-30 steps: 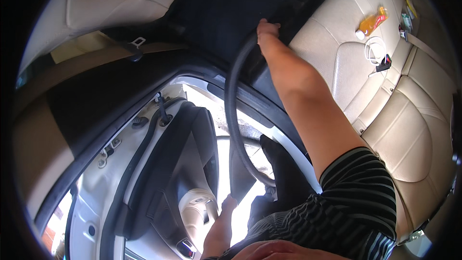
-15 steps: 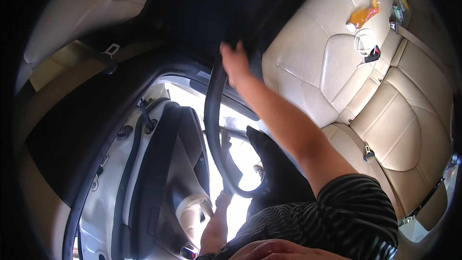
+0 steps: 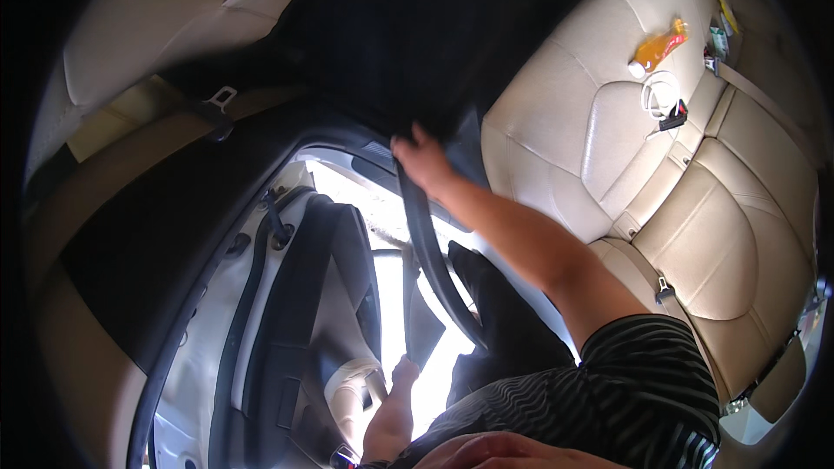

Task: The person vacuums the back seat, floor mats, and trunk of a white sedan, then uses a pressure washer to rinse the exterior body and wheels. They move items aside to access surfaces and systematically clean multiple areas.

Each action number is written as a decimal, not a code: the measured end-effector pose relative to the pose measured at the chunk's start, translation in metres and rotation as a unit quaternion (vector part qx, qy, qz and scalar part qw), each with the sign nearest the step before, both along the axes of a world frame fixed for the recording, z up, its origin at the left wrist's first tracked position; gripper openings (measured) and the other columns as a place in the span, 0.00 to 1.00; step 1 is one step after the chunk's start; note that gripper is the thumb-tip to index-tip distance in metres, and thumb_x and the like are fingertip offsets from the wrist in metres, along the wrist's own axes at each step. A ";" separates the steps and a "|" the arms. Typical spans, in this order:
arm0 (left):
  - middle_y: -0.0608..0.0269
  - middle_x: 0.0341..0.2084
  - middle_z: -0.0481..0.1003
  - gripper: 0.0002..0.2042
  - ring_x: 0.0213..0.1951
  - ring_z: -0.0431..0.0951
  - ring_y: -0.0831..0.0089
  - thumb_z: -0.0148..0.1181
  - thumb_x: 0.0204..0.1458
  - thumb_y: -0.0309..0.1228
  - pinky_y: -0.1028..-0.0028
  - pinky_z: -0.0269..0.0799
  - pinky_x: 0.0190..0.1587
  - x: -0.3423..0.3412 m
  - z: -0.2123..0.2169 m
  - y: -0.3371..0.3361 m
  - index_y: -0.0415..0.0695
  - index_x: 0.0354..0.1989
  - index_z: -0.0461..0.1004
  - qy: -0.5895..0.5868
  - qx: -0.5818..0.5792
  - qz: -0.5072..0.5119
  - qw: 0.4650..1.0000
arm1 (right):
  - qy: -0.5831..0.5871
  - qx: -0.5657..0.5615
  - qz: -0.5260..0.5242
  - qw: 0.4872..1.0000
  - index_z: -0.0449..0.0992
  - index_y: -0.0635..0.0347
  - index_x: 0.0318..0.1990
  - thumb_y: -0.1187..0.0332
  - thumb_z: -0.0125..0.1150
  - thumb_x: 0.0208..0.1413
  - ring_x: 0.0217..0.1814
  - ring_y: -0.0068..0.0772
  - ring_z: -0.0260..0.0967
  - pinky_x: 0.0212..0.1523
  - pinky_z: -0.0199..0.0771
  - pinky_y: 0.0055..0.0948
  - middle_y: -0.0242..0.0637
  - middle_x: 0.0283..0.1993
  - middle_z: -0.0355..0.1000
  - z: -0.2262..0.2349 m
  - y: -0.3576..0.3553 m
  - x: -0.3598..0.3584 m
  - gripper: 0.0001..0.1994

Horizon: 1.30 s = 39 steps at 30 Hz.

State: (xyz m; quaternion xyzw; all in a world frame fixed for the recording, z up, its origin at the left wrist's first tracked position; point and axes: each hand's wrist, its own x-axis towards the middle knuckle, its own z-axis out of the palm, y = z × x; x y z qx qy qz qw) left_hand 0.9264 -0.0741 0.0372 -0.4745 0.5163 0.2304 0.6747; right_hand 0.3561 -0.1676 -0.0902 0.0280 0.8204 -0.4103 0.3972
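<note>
My right hand [image 3: 422,159] is closed round the upper end of a thick black hose [image 3: 427,247] beside the dark footwell. From there the hose curves down over the bright door opening toward my dark trousers [image 3: 512,317]. Whatever is fitted to its far end is lost in the shadow. Lower down, my left hand [image 3: 404,371] is closed next to the open car door, at the lower end of a dark grey flat piece [image 3: 424,323]. What its fingers hold cannot be made out against the glare.
To the right runs a beige leather rear seat [image 3: 539,152] with seat-belt buckles. On it lie an orange bottle [image 3: 658,48], a coiled white cable [image 3: 660,94] and small packets [image 3: 719,39]. The open door [image 3: 295,321] stands on the left, beneath a dark pillar panel [image 3: 174,226].
My right hand has drawn back toward me with the hose, whose bend has swung right and flattened. My left hand stays almost in place. The view has shifted slightly.
</note>
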 end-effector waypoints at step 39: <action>0.45 0.56 0.81 0.25 0.60 0.80 0.45 0.54 0.59 0.35 0.52 0.74 0.64 0.017 -0.009 0.003 0.49 0.67 0.70 0.010 -0.009 0.023 1.000 | -0.215 0.115 -0.250 0.937 0.47 0.60 0.81 0.48 0.57 0.64 0.69 0.73 0.68 0.71 0.69 0.51 0.74 0.67 0.68 0.000 -0.027 0.025 0.45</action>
